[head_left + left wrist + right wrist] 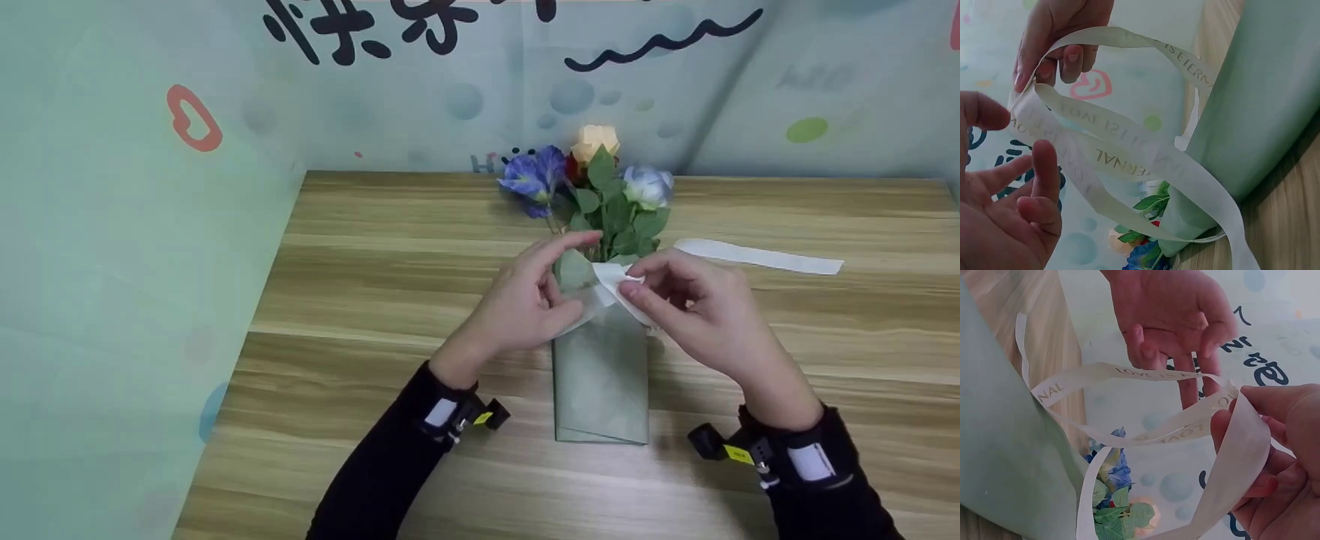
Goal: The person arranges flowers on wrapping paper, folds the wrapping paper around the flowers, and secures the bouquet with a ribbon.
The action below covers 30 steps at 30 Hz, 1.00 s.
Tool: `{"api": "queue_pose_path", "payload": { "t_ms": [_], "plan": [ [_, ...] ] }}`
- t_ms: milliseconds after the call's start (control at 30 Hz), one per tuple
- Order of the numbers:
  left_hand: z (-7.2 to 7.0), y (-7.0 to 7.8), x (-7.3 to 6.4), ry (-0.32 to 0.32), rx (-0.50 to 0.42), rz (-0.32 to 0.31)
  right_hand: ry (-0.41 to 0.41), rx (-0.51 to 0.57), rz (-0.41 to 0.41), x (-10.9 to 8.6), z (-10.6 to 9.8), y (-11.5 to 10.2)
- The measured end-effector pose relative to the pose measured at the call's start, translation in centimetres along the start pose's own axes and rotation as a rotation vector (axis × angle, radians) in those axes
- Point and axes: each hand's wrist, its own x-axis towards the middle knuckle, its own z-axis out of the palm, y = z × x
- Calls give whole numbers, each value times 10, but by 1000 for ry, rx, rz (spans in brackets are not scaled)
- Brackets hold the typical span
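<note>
A bouquet wrapped in pale green paper (600, 390) lies on the table, its flower heads toward the far edge. Above the wrap, a white ribbon (611, 281) printed with "LOVE IS ETERNAL" hangs in several loops. Thumb and fingers of my right hand (701, 311) pinch this ribbon where its loops gather, as the right wrist view confirms. My left hand (517, 300) is held opposite with spread, loosely bent fingers and grips nothing. In the left wrist view, the fingertips of the left hand (1010, 208) come right beside the gathered ribbon (1207, 185).
A blue-violet flower (532, 180), a cream rose (597, 139) and a pale blue flower (649, 187) stick out among green leaves (615, 202). A ribbon strip (765, 257) lies on the wood-grain table (375, 300) to the right. Behind stands a printed backdrop (450, 105).
</note>
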Motion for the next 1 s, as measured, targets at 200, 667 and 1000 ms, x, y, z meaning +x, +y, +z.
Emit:
{"api": "queue_pose_path", "payload": {
  "t_ms": [200, 667, 1000],
  "plan": [
    [-1, -1, 0, -171, 3, -58, 44, 4, 2, 0, 1, 2],
    [9, 4, -1, 50, 370, -27, 103, 21, 66, 3, 3, 5],
    [35, 11, -10, 79, 874, 103, 120, 64, 144, 3, 10, 2]
  ]
}}
